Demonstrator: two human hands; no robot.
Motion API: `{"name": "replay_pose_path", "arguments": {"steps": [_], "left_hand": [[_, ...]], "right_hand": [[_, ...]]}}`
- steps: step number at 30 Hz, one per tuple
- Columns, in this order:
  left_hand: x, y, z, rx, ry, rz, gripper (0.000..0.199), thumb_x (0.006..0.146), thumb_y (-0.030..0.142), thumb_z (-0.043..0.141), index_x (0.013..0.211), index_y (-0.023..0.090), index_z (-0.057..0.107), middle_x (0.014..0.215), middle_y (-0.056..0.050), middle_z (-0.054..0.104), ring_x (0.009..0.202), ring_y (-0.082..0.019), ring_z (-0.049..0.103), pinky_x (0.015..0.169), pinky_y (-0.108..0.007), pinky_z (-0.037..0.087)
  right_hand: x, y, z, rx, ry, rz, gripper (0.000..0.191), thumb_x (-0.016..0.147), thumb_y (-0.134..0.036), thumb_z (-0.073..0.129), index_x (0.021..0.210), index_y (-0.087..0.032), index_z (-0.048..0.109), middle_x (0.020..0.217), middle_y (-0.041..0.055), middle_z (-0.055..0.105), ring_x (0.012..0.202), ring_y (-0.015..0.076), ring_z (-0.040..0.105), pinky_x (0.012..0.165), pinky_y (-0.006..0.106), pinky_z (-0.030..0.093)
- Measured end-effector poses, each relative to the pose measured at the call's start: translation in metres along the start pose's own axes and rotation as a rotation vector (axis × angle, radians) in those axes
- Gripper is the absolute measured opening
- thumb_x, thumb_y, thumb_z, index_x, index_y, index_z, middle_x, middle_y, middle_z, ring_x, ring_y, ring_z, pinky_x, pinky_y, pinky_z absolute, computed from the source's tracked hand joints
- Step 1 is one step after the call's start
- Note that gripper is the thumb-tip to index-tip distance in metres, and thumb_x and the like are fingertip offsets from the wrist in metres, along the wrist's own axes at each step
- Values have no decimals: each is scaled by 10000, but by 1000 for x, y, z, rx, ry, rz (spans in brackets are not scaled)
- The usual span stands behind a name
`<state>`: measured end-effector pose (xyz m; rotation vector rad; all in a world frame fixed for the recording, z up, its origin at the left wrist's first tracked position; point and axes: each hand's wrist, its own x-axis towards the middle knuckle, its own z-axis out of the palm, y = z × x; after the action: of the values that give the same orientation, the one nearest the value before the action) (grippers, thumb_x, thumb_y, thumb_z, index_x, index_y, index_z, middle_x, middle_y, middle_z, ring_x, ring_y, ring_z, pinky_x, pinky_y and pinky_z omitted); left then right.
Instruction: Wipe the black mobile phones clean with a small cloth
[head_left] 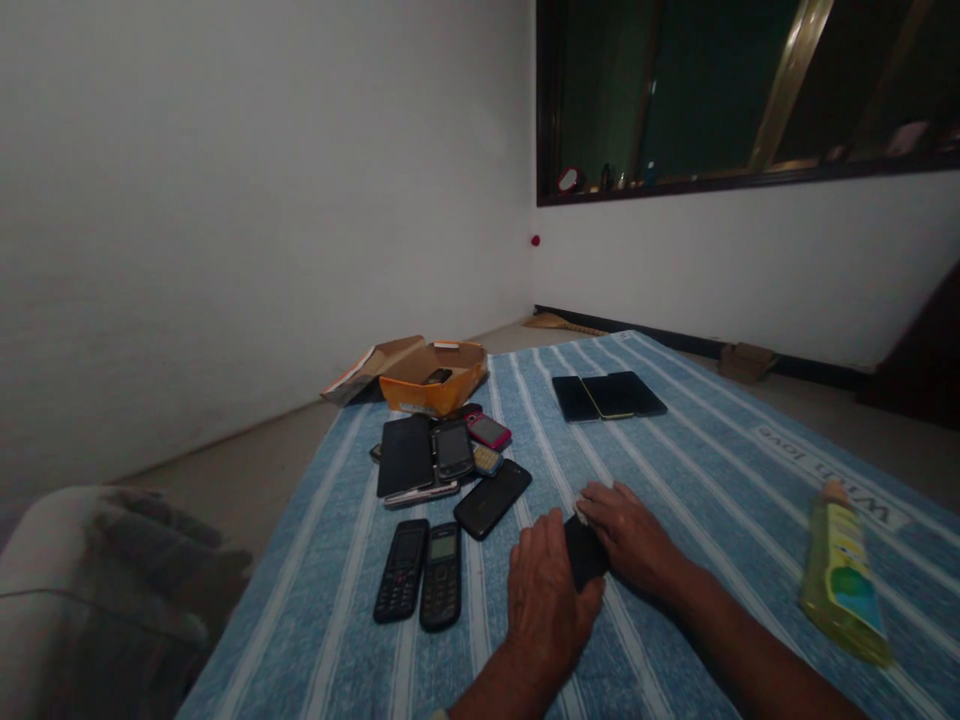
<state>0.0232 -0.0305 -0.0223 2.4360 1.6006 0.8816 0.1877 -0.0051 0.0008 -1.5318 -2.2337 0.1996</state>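
A black phone (584, 552) lies on the blue striped cloth between my two hands. My left hand (546, 588) is closed around its left side, the thumb at the near edge. From the right, my right hand (628, 530) grips the far and right edges with bent fingers. A small pale bit shows at the right fingertips, too unclear to name. Left of my hands are two keypad phones, one black (402, 570) and one with a greenish screen (442, 577). A dark smartphone (493, 498) lies face down just beyond them.
A pile with a black tablet-like slab (406, 455) and a pink phone (489, 431) sits farther back. Behind it stands an open orange box (435, 395) with a phone inside. Dark flat devices (611, 395) lie in a row. A yellow-green bottle (844, 585) is at right.
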Motion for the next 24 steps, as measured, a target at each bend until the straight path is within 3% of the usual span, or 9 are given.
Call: {"name": "replay_pose_path", "arguments": {"steps": [6,10,18,24], "left_hand": [[1,2,-1,-23,26,-4,584,737,215,642,1291,152,465,1172,-133,627,1098,-310,587,945,-479,480],[5,6,-11,-82,-22,13,525,773,226,637,1268,170,472,1146,-118,630,1053,-286,598,910,-447,488],[7,6,-15,-19,-57,-9,588,761,214,645,1309,130,447,1159,-131,627,1070,-297,581,933,-455,481],[8,5,-13,13,-51,-17,665,728,226,672,1337,119,425,1160,-135,630,1108,-311,575,951,-468,484]], "right_hand": [[-2,-18,-2,46,-47,-135,253,975,-132,399,1024,-191,640,1026,66,640,1033,201,564,1047,431,327],[-2,-29,-3,107,-72,-216,233,969,-141,429,1041,-216,637,1057,48,641,1039,188,557,1069,434,294],[0,-10,-4,27,-47,-106,248,961,-130,442,1070,-204,652,1117,76,647,1105,204,559,1071,464,279],[2,5,-11,-26,-7,13,267,971,-109,403,1022,-190,652,1033,57,648,1012,192,580,1031,437,305]]}}
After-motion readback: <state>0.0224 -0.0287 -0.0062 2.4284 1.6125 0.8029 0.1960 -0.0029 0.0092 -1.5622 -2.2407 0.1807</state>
